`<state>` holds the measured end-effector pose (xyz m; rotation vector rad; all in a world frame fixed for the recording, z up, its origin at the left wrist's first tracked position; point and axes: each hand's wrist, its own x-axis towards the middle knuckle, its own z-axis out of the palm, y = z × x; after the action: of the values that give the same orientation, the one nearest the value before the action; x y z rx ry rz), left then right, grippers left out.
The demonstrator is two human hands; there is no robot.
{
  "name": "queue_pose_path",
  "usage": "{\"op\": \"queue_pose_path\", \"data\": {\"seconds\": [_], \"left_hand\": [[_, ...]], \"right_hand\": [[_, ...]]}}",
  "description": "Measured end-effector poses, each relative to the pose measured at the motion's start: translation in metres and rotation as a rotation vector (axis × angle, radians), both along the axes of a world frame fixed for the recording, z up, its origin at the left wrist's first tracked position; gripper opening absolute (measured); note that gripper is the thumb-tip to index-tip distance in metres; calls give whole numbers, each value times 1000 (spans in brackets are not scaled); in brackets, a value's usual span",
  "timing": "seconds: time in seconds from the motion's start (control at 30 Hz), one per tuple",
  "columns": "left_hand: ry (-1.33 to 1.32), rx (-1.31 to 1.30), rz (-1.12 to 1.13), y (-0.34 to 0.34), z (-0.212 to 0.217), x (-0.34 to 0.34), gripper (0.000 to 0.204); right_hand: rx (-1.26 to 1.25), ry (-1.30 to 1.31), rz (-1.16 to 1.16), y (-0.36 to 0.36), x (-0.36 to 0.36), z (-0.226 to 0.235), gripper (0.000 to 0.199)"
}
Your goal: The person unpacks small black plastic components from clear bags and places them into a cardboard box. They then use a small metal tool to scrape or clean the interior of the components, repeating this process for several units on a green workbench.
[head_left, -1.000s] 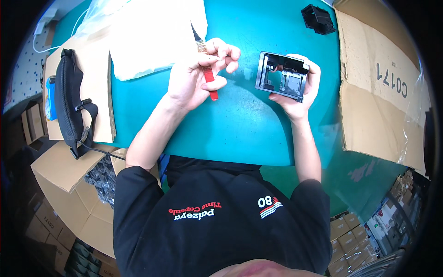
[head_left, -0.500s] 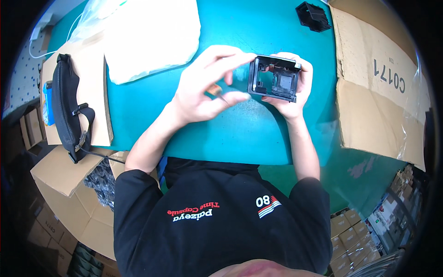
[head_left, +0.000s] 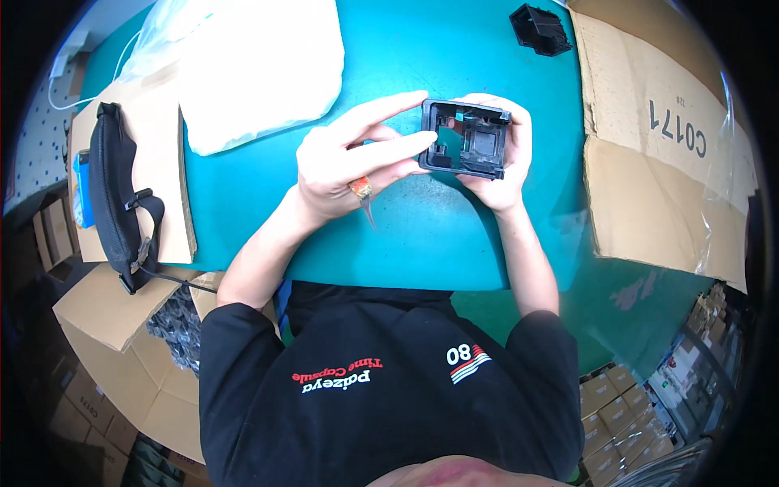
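A black plastic housing (head_left: 485,144), box-shaped with an open frame and a square recess inside, is held above the table by my right hand (head_left: 508,188). Its fingers wrap round the far and right sides, and the thumb is beneath. My left hand (head_left: 333,166) reaches in from the left, its fingertips against the housing's left edge. Tucked in that same hand is a small tool (head_left: 360,190) with an orange-brown handle and a thin pointed metal tip, which points toward me. The left palm hides part of the handle.
Another black plastic housing (head_left: 540,30) lies at the far right of the green table (head_left: 389,243). A large carton (head_left: 633,195) borders the right side. White plastic sheeting (head_left: 264,73) and a black strap pouch (head_left: 114,187) are on the left, above an open carton (head_left: 122,316) of bagged parts.
The housing has shifted slightly left. My left fingers have come onto its left edge, and the small tool in that hand has swung so its tip shows pointing toward me.
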<state>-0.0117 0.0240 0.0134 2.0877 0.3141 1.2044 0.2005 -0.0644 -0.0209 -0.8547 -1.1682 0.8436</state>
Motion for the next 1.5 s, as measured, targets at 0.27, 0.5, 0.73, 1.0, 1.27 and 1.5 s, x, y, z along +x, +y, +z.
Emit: {"op": "queue_pose_path", "data": {"seconds": [0.27,0.5,0.73,1.0,1.27,1.5], "left_hand": [[-7,-67,-50,2,7,-1,33],[26,-21,0,3,5,-3,27],[740,-53,-13,16,-10,-12,25],[676,-66,623,39,4,-35,16],[937,392,870,58,-29,-43,29],[1064,462,754,59,-25,-47,34]], "right_hand": [[74,-63,52,7,3,0,83],[-43,-200,-186,3,16,-5,87],[-408,-155,-277,12,18,-4,74],[-360,-896,-520,12,43,6,64],[-348,-953,-517,11,41,9,88],[-224,-942,-550,9,38,17,91]]}}
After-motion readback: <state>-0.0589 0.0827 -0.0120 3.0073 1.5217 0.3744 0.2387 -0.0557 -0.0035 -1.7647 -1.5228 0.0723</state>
